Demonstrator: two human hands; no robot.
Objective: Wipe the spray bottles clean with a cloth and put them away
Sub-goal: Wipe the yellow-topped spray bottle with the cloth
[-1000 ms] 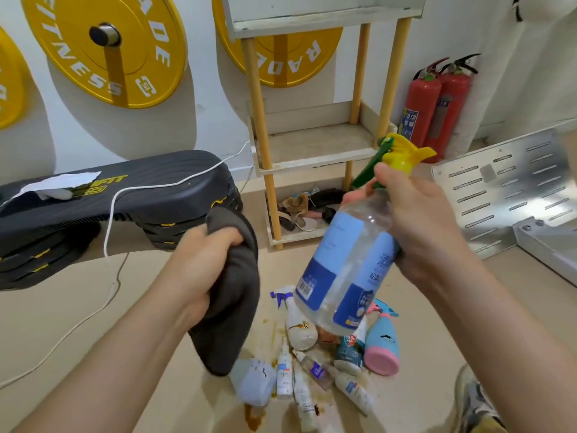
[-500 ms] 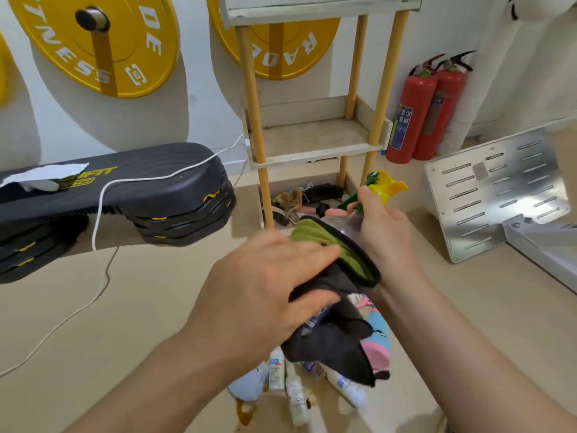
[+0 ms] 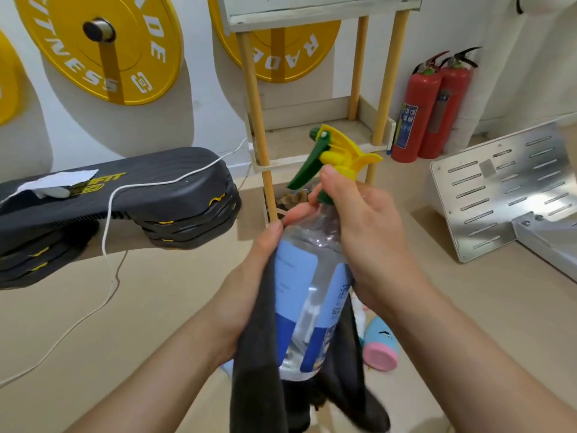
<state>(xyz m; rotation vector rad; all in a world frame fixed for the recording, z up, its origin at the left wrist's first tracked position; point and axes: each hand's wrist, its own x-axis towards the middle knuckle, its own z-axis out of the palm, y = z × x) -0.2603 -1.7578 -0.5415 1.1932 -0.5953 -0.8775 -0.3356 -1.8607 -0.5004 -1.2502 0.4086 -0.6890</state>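
spray bottle (image 3: 309,295): clear, blue label, yellow head, green trigger; near upright, held off the floor (image 3: 156,307)
dark grey cloth (image 3: 259,370): wraps its lower sides; ends hang below
pink-based bottle (image 3: 379,348): lying on floor

- Yellow weight plate (image 3: 103,48) on the wall
- Two red fire extinguishers (image 3: 421,98), side by side
- Black step platform (image 3: 150,195) — white cable (image 3: 107,232) draped across
- Slotted metal panel (image 3: 505,189)

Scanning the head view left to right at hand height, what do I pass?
Black step platform → left hand holding the cloth → spray bottle → right hand → red fire extinguishers → slotted metal panel.
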